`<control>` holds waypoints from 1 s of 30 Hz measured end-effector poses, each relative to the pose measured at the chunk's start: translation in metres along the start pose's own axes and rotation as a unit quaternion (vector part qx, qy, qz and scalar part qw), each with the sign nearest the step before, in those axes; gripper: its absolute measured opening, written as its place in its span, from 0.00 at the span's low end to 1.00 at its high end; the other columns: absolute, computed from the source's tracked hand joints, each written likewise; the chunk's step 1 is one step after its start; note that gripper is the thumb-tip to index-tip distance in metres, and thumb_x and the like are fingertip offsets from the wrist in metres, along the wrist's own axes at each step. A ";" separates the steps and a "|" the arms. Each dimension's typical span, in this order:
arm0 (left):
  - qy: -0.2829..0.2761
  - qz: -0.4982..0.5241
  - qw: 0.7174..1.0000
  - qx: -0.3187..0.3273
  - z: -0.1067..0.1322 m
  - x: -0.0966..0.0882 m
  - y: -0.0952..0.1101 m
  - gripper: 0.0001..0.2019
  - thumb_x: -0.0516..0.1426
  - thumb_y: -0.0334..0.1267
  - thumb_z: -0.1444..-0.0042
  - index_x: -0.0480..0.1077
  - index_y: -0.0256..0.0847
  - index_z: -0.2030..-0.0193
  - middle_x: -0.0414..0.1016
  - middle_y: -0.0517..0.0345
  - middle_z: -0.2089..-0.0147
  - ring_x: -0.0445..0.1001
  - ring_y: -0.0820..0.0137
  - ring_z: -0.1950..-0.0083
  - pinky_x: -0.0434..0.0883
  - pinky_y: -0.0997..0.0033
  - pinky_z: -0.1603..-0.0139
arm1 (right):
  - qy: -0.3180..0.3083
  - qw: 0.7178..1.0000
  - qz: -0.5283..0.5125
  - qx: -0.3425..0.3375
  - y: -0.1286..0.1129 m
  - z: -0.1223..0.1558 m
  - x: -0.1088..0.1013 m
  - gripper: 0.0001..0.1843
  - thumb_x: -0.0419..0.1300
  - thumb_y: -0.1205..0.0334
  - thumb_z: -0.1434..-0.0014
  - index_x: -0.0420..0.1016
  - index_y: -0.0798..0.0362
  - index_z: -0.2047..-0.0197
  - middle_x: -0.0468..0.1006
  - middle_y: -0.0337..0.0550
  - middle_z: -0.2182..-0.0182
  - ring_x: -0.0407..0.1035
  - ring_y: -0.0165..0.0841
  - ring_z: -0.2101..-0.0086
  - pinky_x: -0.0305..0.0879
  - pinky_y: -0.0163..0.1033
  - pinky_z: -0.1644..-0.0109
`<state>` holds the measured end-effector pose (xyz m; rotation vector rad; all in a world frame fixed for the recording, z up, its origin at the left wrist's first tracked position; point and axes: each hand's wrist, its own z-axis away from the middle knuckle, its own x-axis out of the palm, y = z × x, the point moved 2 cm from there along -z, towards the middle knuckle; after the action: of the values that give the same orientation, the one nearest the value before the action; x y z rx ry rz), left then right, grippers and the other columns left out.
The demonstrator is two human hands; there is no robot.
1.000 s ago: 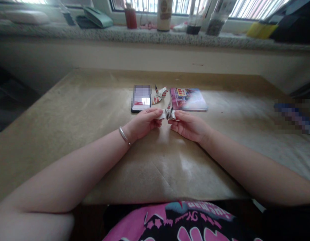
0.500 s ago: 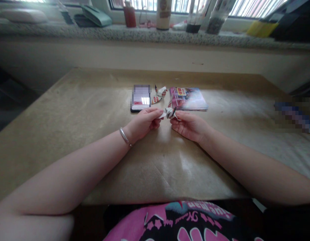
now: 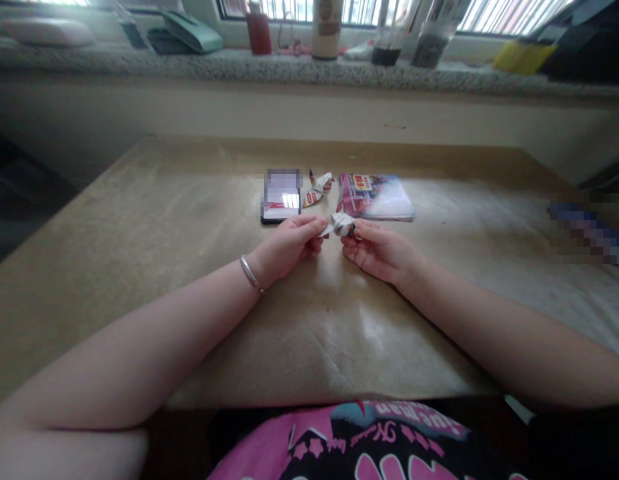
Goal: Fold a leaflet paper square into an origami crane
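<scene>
Between my two hands is a small piece of folded, twisted paper (image 3: 342, 224), mostly white with some dark print. My left hand (image 3: 295, 239) pinches its pale left end between thumb and fingers. At the other end, my right hand (image 3: 377, 248) is closed on the paper with thumb and forefinger, hiding part of it. Just beyond the hands lies another folded paper piece (image 3: 319, 189), white with red and dark print and pointed ends. A phone (image 3: 282, 195) with a lit, blurred screen lies to its left, and a colourful booklet (image 3: 377, 197) to its right.
The hands are over a tan-covered table (image 3: 199, 200). A blurred blue and pink item (image 3: 592, 230) lies at its right edge. Behind the table, a speckled stone sill (image 3: 289, 70) carries bottles, a red container (image 3: 259, 32), a green case (image 3: 193, 32) and a yellow item (image 3: 524, 57).
The paper between my hands has turned, so more of its white side shows and the dark strip has dropped toward my right fingertips. Both hands stay almost in place.
</scene>
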<state>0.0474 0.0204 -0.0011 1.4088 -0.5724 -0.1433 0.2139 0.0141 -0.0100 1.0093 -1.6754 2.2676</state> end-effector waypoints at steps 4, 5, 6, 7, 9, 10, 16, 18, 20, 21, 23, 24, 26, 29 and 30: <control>0.005 -0.007 1.000 -0.002 0.000 -0.002 -0.002 0.18 0.65 0.48 0.51 0.65 0.36 0.74 0.61 0.65 0.79 0.60 0.81 0.79 0.58 0.81 0.78 | -0.004 1.000 0.001 -0.006 -0.001 0.001 0.001 0.10 0.70 0.66 0.51 0.71 0.52 0.71 0.73 0.31 0.76 0.64 0.21 0.77 0.66 0.26 0.71; 0.005 -0.008 1.000 -0.002 0.000 -0.002 -0.002 0.18 0.65 0.48 0.51 0.65 0.36 0.74 0.61 0.65 0.79 0.60 0.81 0.79 0.58 0.81 0.78 | -0.003 1.000 -0.003 -0.006 0.000 0.001 0.002 0.11 0.70 0.66 0.52 0.71 0.52 0.72 0.73 0.31 0.76 0.64 0.20 0.77 0.66 0.26 0.72; 0.004 -0.008 1.000 -0.002 -0.001 -0.003 -0.003 0.18 0.65 0.49 0.51 0.66 0.36 0.74 0.61 0.65 0.79 0.60 0.81 0.79 0.58 0.81 0.78 | -0.001 1.000 -0.007 -0.006 0.000 0.001 0.002 0.11 0.71 0.65 0.53 0.71 0.53 0.72 0.74 0.31 0.76 0.64 0.20 0.77 0.66 0.25 0.71; 0.004 -0.009 1.000 0.000 -0.001 -0.003 -0.003 0.18 0.65 0.49 0.51 0.66 0.36 0.74 0.62 0.65 0.79 0.61 0.80 0.79 0.58 0.81 0.78 | 0.002 1.000 -0.010 -0.005 0.000 0.000 0.002 0.11 0.71 0.65 0.53 0.71 0.52 0.72 0.74 0.31 0.76 0.65 0.20 0.77 0.67 0.25 0.71; 0.005 -0.007 1.000 0.004 -0.001 -0.004 -0.004 0.18 0.65 0.48 0.51 0.66 0.36 0.74 0.62 0.64 0.78 0.61 0.80 0.78 0.59 0.80 0.77 | 0.018 1.000 -0.014 0.000 0.001 -0.001 0.001 0.10 0.71 0.64 0.52 0.73 0.52 0.70 0.76 0.32 0.75 0.67 0.20 0.76 0.68 0.25 0.69; 0.006 -0.003 1.000 0.007 -0.002 -0.004 -0.004 0.18 0.65 0.48 0.51 0.66 0.36 0.74 0.62 0.64 0.78 0.61 0.80 0.77 0.59 0.80 0.77 | 0.029 0.999 -0.018 0.006 0.001 -0.002 0.000 0.09 0.70 0.64 0.51 0.73 0.52 0.68 0.76 0.32 0.75 0.68 0.21 0.75 0.68 0.26 0.69; -0.002 0.041 0.999 0.019 -0.002 -0.006 -0.002 0.21 0.68 0.51 0.56 0.68 0.36 0.73 0.66 0.64 0.76 0.63 0.81 0.74 0.62 0.81 0.73 | 0.065 0.995 -0.052 0.045 0.000 -0.005 0.000 0.03 0.65 0.64 0.46 0.74 0.52 0.67 0.78 0.35 0.75 0.69 0.24 0.74 0.67 0.29 0.69; -0.014 0.054 0.998 0.018 -0.002 -0.005 -0.001 0.22 0.70 0.51 0.59 0.68 0.36 0.73 0.67 0.64 0.75 0.64 0.81 0.73 0.63 0.81 0.71 | 0.056 0.996 -0.058 0.043 -0.001 -0.003 0.002 0.05 0.65 0.64 0.47 0.73 0.52 0.68 0.77 0.34 0.75 0.69 0.25 0.74 0.67 0.30 0.70; -0.024 0.060 0.998 0.017 -0.001 -0.004 0.000 0.21 0.70 0.51 0.60 0.69 0.36 0.74 0.68 0.64 0.75 0.64 0.80 0.73 0.63 0.81 0.71 | 0.044 0.997 -0.063 0.031 -0.002 -0.001 0.003 0.06 0.66 0.63 0.48 0.73 0.51 0.68 0.77 0.33 0.76 0.69 0.24 0.74 0.66 0.30 0.70; -0.027 0.062 0.998 0.018 -0.001 -0.004 0.000 0.21 0.70 0.51 0.60 0.69 0.36 0.74 0.68 0.64 0.75 0.65 0.80 0.72 0.63 0.81 0.70 | 0.038 0.997 -0.064 0.024 -0.003 0.000 0.004 0.06 0.67 0.63 0.48 0.72 0.51 0.68 0.76 0.32 0.76 0.69 0.24 0.74 0.66 0.29 0.71; -0.029 0.062 0.998 0.017 -0.001 -0.003 0.000 0.20 0.70 0.50 0.59 0.70 0.36 0.73 0.68 0.64 0.74 0.65 0.81 0.72 0.63 0.81 0.70 | 0.026 0.998 -0.063 0.014 -0.003 0.001 0.005 0.08 0.67 0.62 0.48 0.72 0.50 0.68 0.75 0.31 0.76 0.68 0.23 0.75 0.65 0.29 0.71; -0.031 0.061 0.998 0.016 0.000 -0.003 0.000 0.19 0.70 0.49 0.59 0.70 0.36 0.73 0.68 0.64 0.74 0.65 0.81 0.72 0.63 0.81 0.69 | 0.022 0.998 -0.060 0.011 -0.003 0.001 0.005 0.08 0.68 0.61 0.48 0.71 0.50 0.68 0.75 0.30 0.76 0.68 0.23 0.75 0.65 0.29 0.71; -0.036 0.061 0.997 0.015 -0.001 -0.004 -0.001 0.19 0.70 0.48 0.58 0.70 0.36 0.72 0.68 0.64 0.74 0.65 0.81 0.71 0.63 0.81 0.69 | 0.017 0.998 -0.055 0.010 -0.003 0.001 0.006 0.09 0.68 0.60 0.48 0.71 0.50 0.68 0.73 0.30 0.77 0.67 0.23 0.75 0.64 0.28 0.71; -0.033 0.070 0.997 0.004 -0.001 -0.006 -0.002 0.17 0.69 0.46 0.56 0.70 0.36 0.72 0.68 0.64 0.74 0.66 0.80 0.71 0.65 0.80 0.67 | 0.022 0.998 -0.052 0.022 -0.004 0.000 0.006 0.10 0.66 0.58 0.45 0.69 0.51 0.71 0.72 0.30 0.78 0.65 0.23 0.76 0.62 0.28 0.73; -0.027 0.076 0.997 -0.003 -0.002 -0.007 -0.003 0.16 0.69 0.45 0.55 0.70 0.36 0.71 0.68 0.64 0.74 0.66 0.80 0.71 0.65 0.80 0.67 | 0.023 0.998 -0.054 0.028 -0.004 0.000 0.006 0.11 0.65 0.57 0.44 0.68 0.51 0.72 0.71 0.31 0.79 0.64 0.23 0.77 0.61 0.28 0.74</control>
<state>0.0432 0.0244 -0.0057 1.3536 -0.7205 -0.0614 0.2114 0.0142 -0.0030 1.0238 -1.5096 2.2627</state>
